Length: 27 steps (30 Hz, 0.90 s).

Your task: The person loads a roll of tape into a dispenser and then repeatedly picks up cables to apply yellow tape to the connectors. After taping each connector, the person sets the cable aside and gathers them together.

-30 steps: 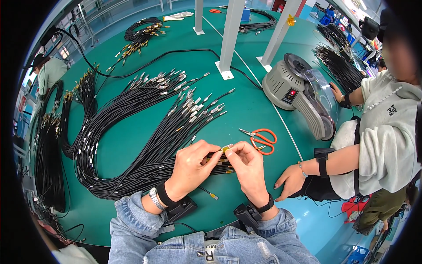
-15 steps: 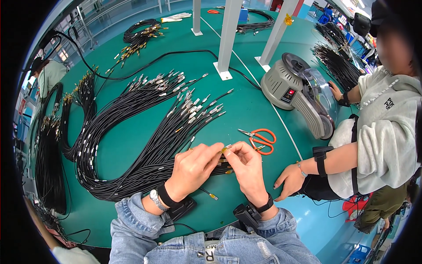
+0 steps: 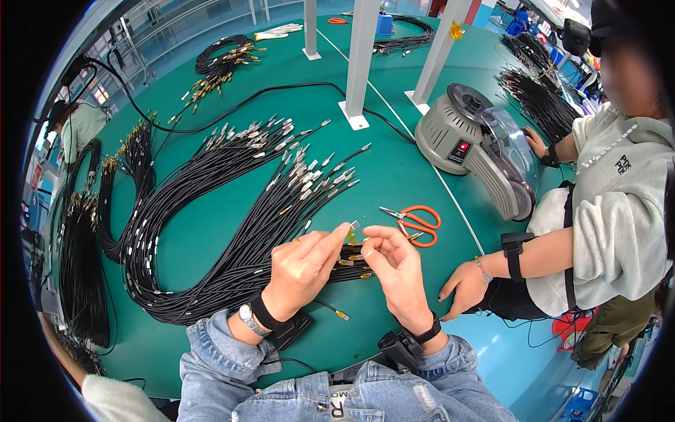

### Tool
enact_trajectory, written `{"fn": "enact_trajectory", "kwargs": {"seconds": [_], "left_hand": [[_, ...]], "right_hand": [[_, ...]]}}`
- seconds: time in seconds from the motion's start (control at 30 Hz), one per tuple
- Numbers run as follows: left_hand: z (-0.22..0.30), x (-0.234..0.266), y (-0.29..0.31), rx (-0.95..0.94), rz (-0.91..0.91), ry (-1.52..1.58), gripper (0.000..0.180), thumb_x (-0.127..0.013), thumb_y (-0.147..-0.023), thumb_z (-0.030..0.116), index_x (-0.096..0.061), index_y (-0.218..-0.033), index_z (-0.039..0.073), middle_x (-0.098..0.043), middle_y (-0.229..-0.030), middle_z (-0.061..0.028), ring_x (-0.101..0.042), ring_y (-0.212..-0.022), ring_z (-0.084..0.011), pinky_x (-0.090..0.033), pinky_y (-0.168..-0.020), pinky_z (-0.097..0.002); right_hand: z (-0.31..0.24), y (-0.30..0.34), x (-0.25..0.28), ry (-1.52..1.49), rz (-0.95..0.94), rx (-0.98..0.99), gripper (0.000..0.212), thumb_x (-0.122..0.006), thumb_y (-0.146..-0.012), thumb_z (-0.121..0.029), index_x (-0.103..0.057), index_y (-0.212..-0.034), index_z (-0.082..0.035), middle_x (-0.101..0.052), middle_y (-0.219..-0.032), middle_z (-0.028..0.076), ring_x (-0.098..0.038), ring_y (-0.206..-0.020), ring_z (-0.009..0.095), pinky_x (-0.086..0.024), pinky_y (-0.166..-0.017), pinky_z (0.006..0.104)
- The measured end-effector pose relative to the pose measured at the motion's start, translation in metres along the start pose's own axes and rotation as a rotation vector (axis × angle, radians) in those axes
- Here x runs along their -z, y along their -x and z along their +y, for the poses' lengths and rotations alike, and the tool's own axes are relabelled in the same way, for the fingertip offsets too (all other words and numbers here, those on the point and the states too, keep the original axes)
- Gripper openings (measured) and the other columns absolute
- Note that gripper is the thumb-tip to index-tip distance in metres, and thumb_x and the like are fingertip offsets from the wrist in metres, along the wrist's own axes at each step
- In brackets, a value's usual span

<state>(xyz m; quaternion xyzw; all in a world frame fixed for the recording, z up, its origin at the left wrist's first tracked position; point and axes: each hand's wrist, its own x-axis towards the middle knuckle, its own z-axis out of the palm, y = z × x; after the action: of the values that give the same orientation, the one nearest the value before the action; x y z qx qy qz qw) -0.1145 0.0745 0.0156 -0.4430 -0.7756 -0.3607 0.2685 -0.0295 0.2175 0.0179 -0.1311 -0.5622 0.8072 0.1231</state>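
In front of me my left hand (image 3: 306, 264) pinches a black cable's end between thumb and forefinger. The small metal connector (image 3: 354, 225) sticks up past the fingertips. A bit of yellow tape (image 3: 351, 236) shows just below it. A short gap to the right, my right hand (image 3: 395, 264) has its fingers curled, with thumb and forefinger slightly apart and no clear object between them. Beneath both hands lie black cables with yellow-taped ends (image 3: 362, 266). A large bundle of black cables (image 3: 151, 243) with silver connectors curves across the green table to the left.
Orange-handled scissors (image 3: 420, 226) lie beyond my right hand. A grey tape dispenser (image 3: 450, 133) stands behind them. Grey posts (image 3: 360, 63) rise from the table. A co-worker's hand (image 3: 464, 290) rests on the right edge. More cable coils (image 3: 226, 60) and white gloves (image 3: 278, 32) lie farther back.
My right hand's fingertips have parted from the connector and moved slightly right. The connector and yellow tape now show above my left fingertips. The co-worker's hand has stayed put.
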Motion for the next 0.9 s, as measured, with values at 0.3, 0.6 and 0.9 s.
{"fn": "enact_trajectory", "kwargs": {"seconds": [0.3, 0.6, 0.9], "left_hand": [[0.005, 0.0, -0.001, 0.022, -0.024, 0.028, 0.031, -0.072, -0.073, -0.001, -0.065, -0.103, 0.004, -0.061, -0.066, -0.0045, -0.057, -0.049, -0.0161, -0.046, -0.045, -0.0271], [0.008, 0.003, -0.001, 0.136, -0.039, 0.136, 0.017, -0.069, -0.078, 0.001, -0.063, -0.094, 0.001, -0.067, -0.074, -0.0103, -0.065, -0.057, -0.0213, -0.05, -0.049, -0.0288], [0.01, 0.0, -0.003, 0.193, -0.031, 0.163, 0.002, -0.063, -0.084, 0.001, -0.062, -0.084, 0.0, -0.061, -0.063, -0.0099, -0.059, -0.048, -0.021, -0.046, -0.045, -0.0294]], "right_hand": [[0.005, -0.007, -0.006, 0.048, -0.056, 0.015, 0.014, -0.061, -0.09, -0.008, -0.06, -0.101, 0.001, -0.061, -0.091, 0.001, -0.056, -0.085, 0.006, -0.045, -0.077, 0.0214], [0.007, -0.006, -0.007, 0.033, -0.044, 0.026, 0.009, -0.061, -0.09, -0.006, -0.062, -0.095, 0.001, -0.064, -0.09, 0.002, -0.059, -0.083, 0.007, -0.048, -0.076, 0.022], [0.009, -0.007, -0.007, 0.001, -0.07, 0.039, 0.008, -0.061, -0.09, -0.005, -0.063, -0.094, 0.001, -0.064, -0.091, 0.003, -0.06, -0.083, 0.008, -0.048, -0.076, 0.0225]]}}
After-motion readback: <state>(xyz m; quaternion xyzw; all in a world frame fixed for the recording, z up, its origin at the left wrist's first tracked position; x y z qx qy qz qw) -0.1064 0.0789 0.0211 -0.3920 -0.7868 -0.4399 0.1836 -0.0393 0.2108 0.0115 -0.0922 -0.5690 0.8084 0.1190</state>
